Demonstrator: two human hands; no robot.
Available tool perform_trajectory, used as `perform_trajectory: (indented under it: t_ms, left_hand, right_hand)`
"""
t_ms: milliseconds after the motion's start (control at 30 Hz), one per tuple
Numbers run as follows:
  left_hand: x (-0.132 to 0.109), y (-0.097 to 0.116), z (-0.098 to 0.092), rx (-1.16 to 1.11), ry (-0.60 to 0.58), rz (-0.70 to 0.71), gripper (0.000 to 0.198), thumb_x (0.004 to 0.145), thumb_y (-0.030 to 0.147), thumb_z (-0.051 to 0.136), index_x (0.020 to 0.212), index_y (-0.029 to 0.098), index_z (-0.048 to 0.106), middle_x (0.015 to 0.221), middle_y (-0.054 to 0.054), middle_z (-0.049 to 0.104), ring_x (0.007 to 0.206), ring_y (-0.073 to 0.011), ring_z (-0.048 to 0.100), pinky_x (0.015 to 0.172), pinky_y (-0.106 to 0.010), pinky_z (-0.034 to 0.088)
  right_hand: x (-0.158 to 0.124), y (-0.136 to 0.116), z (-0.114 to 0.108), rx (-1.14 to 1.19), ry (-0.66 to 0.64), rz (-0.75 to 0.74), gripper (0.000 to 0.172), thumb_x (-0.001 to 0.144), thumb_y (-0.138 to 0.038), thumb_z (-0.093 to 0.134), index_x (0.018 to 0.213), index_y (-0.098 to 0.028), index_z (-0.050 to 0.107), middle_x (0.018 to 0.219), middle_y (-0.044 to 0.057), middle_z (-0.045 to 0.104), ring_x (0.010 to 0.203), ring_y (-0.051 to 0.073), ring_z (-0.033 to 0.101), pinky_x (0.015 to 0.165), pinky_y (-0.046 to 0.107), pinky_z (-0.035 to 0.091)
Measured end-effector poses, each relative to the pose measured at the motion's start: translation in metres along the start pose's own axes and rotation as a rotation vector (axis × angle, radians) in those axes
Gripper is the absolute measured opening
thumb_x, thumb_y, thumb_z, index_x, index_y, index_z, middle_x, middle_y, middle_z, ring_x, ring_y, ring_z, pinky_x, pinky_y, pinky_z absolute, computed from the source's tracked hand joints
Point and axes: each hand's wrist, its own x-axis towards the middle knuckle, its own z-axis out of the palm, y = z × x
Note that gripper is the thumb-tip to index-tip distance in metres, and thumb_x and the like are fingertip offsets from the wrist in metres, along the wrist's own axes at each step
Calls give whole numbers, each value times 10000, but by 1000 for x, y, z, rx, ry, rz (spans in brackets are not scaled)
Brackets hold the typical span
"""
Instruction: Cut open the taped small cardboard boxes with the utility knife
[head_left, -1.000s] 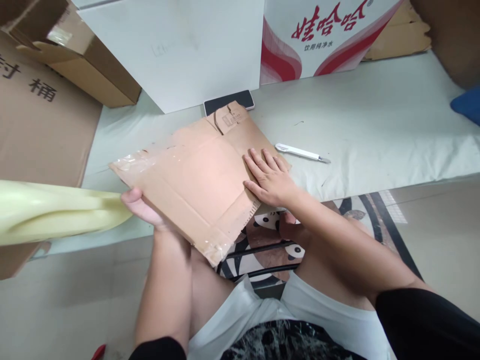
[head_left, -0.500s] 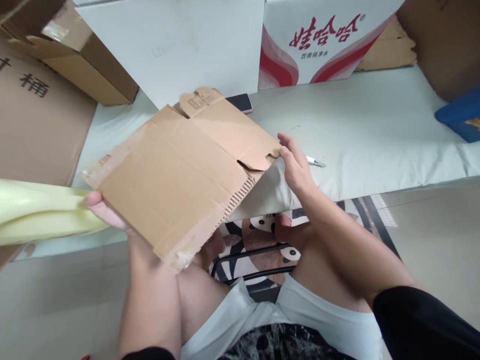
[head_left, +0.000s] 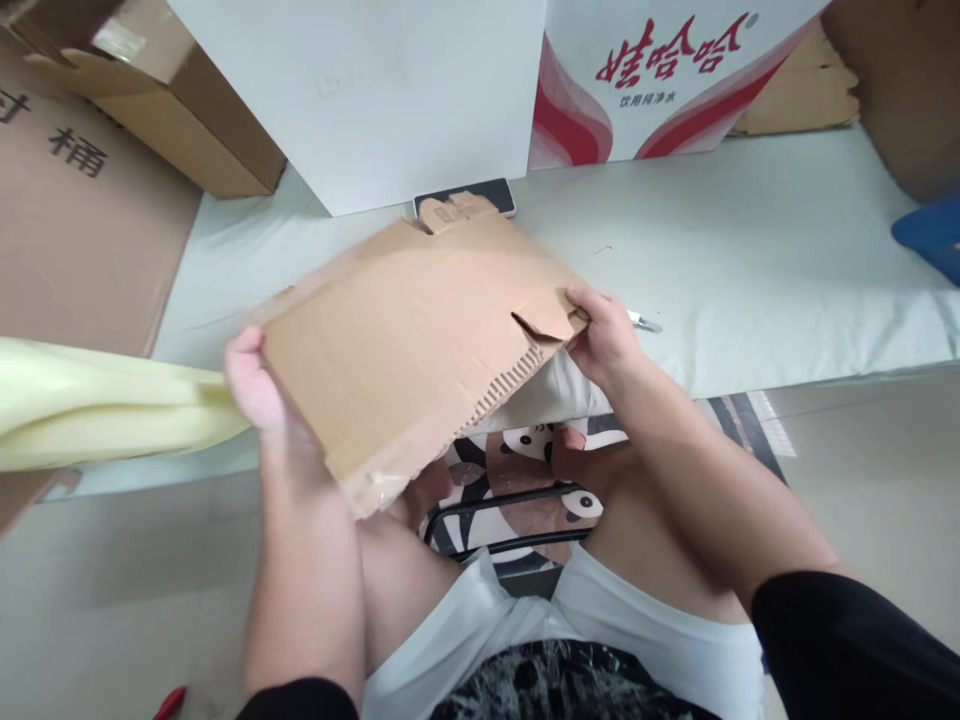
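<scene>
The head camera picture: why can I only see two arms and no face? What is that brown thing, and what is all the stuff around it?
The camera sits on the person's head and looks down, so you see only their own arms and lap, as if through their eyes. The left hand holds the left edge of a flat cardboard sheet, and the right hand pinches its right corner. Both have a closed grip and hold it up, tilted. The low surface beneath is covered in white cloth. On it lie a dark phone, partly hidden behind the cardboard, and a thin tool, with only its tip showing past the right hand. Behind stand a white board and a red-and-white box. Brown boxes and pale yellow foam are on the left.
</scene>
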Motion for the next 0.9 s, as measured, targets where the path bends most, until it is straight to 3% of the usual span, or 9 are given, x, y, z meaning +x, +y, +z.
perform_trajectory:
  t_ms: [67,133,200,300,433,567,667,767,900]
  left_hand:
    - [-6,0,5,-20,36,-219,544,1031,494,327,1054,80,679,963,-139,763,1027,-290,729,883,-431,633]
    - [-12,-2,12,-3,49,-368,480,1014,407,316,1040,95,680,857,-124,774,905,-268,758,796,-393,648]
    - [-15,-6,17,74,30,-384,350,986,268,367,1033,132,686,801,-89,776,779,-229,764,671,-333,637]
    - [-15,-15,18,200,-3,-393,248,959,165,447,852,160,670,725,-67,755,752,-202,776,590,-254,606]
    - [-11,-23,14,253,-18,-311,181,930,131,543,791,158,655,745,-70,767,721,-172,775,626,-217,613]
    - [-8,-21,11,244,26,-209,122,802,44,598,752,153,626,670,-47,734,582,-166,737,525,-205,570]
    - [-7,-15,9,216,53,-128,135,690,31,609,687,160,567,613,-29,704,494,-168,693,445,-211,520]
    - [-6,-9,6,210,55,-69,126,596,64,588,668,162,558,582,-7,680,445,-150,640,397,-211,477]
    - [-3,-6,1,229,54,-38,207,513,116,595,715,164,601,623,8,685,507,-165,651,425,-257,524]
  right_hand:
    - [3,-4,0,121,116,6,180,763,-282,739,850,-189,613,741,-19,637,630,107,619,518,213,518]
    - [5,-8,1,209,200,3,112,819,-239,689,891,-178,629,745,-25,651,619,92,625,501,195,514]
    - [6,-11,2,248,244,-4,78,857,-218,662,916,-185,624,748,-36,663,621,82,639,508,180,523]
    - [5,-13,4,238,257,-17,90,870,-217,666,935,-213,603,740,-57,673,601,74,644,486,163,506]
    - [2,-14,4,173,247,11,89,856,-209,662,918,-212,598,685,-63,649,545,74,615,431,158,455]
    - [1,-20,-1,130,125,11,104,831,-290,633,884,-201,633,686,-33,641,569,94,621,476,190,497]
    - [2,-29,-9,67,-68,-23,332,824,-523,619,943,-218,673,834,25,718,773,173,714,643,282,597]
    - [3,-37,-17,-33,-208,66,503,783,-695,610,950,-226,682,945,87,762,1054,300,728,837,440,620]
    - [4,-37,-20,-100,-196,207,391,681,-532,759,929,-236,706,938,75,784,1020,310,736,869,484,616]
